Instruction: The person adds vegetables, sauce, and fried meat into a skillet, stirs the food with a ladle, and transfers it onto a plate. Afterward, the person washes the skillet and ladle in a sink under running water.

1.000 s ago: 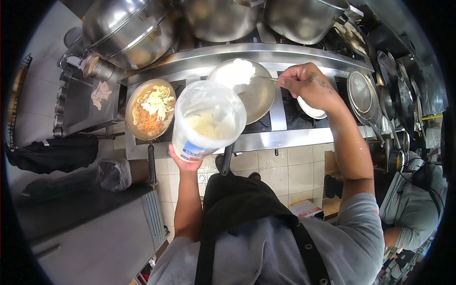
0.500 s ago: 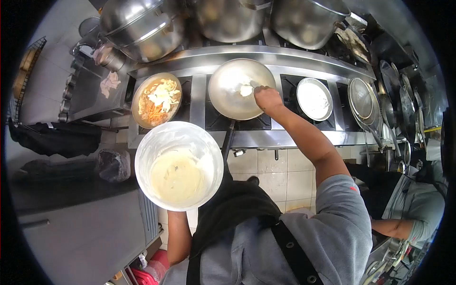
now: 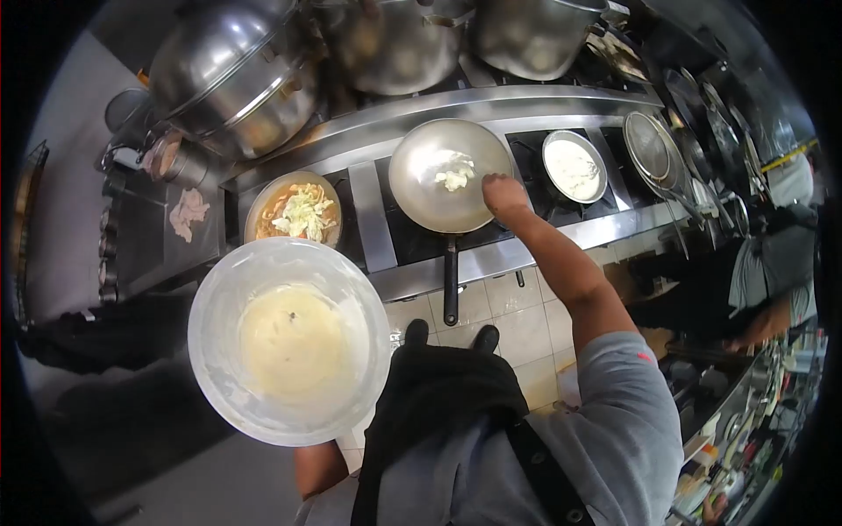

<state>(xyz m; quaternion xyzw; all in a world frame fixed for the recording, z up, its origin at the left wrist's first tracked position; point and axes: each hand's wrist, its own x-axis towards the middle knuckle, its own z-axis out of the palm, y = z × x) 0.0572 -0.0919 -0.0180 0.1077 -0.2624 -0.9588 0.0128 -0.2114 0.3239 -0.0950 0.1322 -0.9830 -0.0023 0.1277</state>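
A large white tub (image 3: 289, 421) with pale creamy contents is held up at the left, its open top facing the camera. My left hand is hidden beneath it; only the left forearm (image 3: 320, 469) shows. Over the right side of a round metal pan (image 3: 421, 197), my right hand (image 3: 506, 195) is closed around a thin metal utensil, mostly hidden by the fingers. A white creamy lump (image 3: 453, 178) lies in this pan, left of that hand. The pan's black handle points toward me.
Behind the tub, a pan (image 3: 254, 219) holds shredded vegetables. A smaller pan (image 3: 601, 182) with white contents sits at the right, beside strainers (image 3: 647, 147). Large pots (image 3: 390, 53) line the back. Another person's arm (image 3: 767, 323) shows at the far right.
The tub has come closer to the camera, down and left, and its opening has tipped toward the view. My right hand moved from above the pan to its right side; the white lump is in the pan.
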